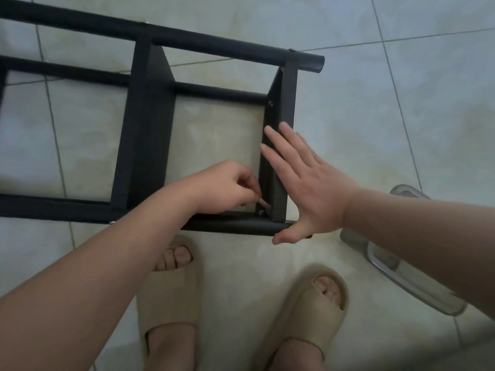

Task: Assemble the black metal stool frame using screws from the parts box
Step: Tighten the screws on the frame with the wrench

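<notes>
the left hand is curled, its fingertips closed in a pinch on a small pale piece, which is too small to tell what it is. this pinch sits at the near inner corner of the stool frame, where a flat cross bar meets the near round tube. the forearm comes up from the lower left, with the wrist a little bent.

just to the right, the right hand is spread wide and flat and holds nothing. its fingers lie along the outer face of the same cross bar and its thumb lies by the end of the near tube. this arm comes in from the right edge.

the frame lies on the floor. its long axis runs away from the hands to the left and out of view. it is matte black metal: long round tubes joined by flat bars. beyond the right fingertips a screw head sits in the bar.

under the right forearm a clear box lies on pale glossy tiles. below both hands are two beige slippers on the person's feet.
</notes>
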### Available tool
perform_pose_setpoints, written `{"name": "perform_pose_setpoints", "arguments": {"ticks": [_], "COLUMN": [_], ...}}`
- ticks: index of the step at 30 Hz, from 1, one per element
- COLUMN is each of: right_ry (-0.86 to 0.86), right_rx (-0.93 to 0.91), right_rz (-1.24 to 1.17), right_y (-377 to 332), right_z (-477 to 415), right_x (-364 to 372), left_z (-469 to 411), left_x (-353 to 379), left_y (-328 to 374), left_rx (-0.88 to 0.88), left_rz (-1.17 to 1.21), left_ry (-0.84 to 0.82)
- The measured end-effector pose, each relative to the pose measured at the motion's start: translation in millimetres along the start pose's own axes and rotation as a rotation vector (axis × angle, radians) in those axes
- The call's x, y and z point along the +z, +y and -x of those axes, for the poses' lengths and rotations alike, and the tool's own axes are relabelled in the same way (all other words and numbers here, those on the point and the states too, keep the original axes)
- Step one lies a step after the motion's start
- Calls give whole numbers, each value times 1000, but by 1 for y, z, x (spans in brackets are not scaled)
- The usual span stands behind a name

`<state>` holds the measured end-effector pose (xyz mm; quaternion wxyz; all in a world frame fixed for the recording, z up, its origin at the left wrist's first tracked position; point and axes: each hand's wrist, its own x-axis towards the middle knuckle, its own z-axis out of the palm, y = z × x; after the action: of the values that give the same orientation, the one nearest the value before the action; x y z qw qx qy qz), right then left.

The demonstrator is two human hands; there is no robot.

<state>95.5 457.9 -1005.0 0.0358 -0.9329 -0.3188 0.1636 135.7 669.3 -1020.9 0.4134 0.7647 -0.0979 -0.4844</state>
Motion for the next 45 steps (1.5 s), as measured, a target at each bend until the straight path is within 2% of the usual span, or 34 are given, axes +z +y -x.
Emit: {"name": "perform_pose_setpoints", "arguments": {"ticks": [5,7,18,27,30,38,45], "right_ry": [12,19,41,26,26,38,39], "right_rx": [2,0,-9,-1,0,-5,-8], "right_rz": [-4,-13,-15,-10,-8,-15,-28], "right_y": [0,0,0,0,0,0,0], "right_z": [0,0,0,0,-1,0,-1], "right_x": [-1,-1,0,-1,-1,1,1], "left_z": [1,-2,0,1,3,3,3], "left_x": [4,6,10,16,17,14,16], "left_y": [6,7,6,5,6,8,8], "left_rx": [-121,-153,-76,-17,-4,-11,2], "left_rz": [487,565,552,378,341,420,357], "left_ry": [-103,-98,-6,62,68,66,70]}}
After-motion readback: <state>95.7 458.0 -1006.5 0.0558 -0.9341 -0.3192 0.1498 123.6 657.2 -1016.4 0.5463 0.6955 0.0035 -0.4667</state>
